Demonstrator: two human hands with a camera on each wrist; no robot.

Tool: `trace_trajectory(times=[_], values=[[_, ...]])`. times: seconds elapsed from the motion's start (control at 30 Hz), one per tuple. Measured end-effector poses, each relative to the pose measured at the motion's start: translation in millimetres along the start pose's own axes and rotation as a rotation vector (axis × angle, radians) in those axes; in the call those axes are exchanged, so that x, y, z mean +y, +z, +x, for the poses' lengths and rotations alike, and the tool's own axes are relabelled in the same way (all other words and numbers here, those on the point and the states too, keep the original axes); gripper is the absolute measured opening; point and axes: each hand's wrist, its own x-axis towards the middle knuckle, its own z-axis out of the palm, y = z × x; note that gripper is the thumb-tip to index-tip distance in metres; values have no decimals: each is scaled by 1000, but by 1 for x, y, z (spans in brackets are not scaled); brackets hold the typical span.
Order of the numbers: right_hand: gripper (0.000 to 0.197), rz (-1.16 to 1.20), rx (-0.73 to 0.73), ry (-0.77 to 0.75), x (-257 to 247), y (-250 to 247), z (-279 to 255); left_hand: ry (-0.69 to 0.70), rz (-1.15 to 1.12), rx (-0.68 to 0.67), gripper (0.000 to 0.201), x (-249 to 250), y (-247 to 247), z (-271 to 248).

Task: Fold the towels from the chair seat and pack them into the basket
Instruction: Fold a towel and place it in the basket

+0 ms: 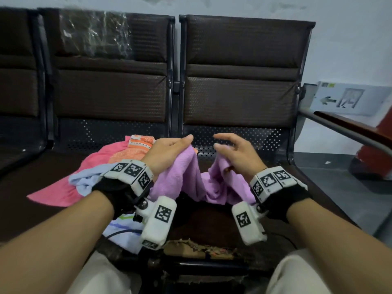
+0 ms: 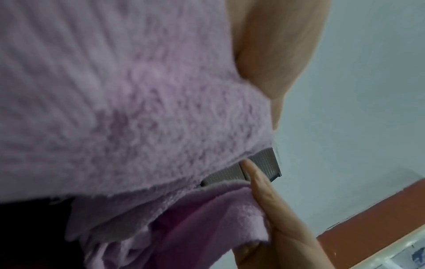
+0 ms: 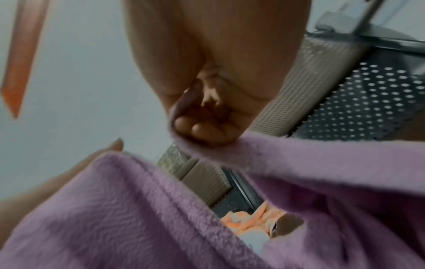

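Both hands are holding up a purple towel above the chair seat: left hand and right hand each pinching an edge, fingertips buried in cloth. Other towels are lying partly covered alongside.

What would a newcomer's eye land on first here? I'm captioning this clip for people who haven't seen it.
The purple towel, lifted mid-frame over the dark chair seat, gripped by the left hand and the right hand. To its left lies a bright heap: a pink towel, an orange towel and a pale blue towel.
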Motion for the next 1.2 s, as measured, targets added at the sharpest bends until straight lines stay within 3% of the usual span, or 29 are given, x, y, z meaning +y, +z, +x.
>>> trace_trajectory(times=[0.1, 0.17, 0.23, 0.33, 0.43, 0.5, 0.57, 0.63, 0.67, 0.73, 0.83, 0.97, 1.07, 1.2], values=[[36, -21, -448, -26, -9, 14, -12, -42, -66, -47, 47, 1, 3, -3], [23, -173, -589, -64, -8, 20, -14, -83, -90, -44, 41, 1, 4, -3], [13, -238, -501, -24, -9, 23, -11, -119, -135, -54, 36, 0, 5, -2], [26, -142, -206, 28, -5, 20, 1, -128, -128, -77, 31, -7, 5, 1], [20, -73, -38, 30, -2, 16, 10, -117, -36, -63, 17, -11, 6, 5], [13, -24, -132, 70, 0, 18, 9, -100, -19, -45, 25, -10, 7, 7], [31, 4, -394, 118, 6, 23, 5, -97, -61, -47, 32, -8, 8, 8], [29, -171, -610, 86, 9, 29, 0, -92, -93, -55, 37, -5, 10, 9], [23, -265, -631, 72, 11, 32, 0, -89, -90, -49, 37, -4, 10, 9], [18, -302, -547, 89, 11, 35, 6, -91, -86, -25, 41, -2, 9, 10], [21, -99, -285, 170, 10, 33, 16, -114, -89, -27, 44, -3, 4, 10], [27, 50, 75, 237, 13, 25, 27, -133, 55, -104, 22, -13, -2, 5], [25, 8, 172, 227, 17, 26, 31, -198, 203, -158, 21, -17, -3, 0], [25, -54, 185, 269, 19, 28, 29, -302, 206, -65, 27, -15, -1, 0]])
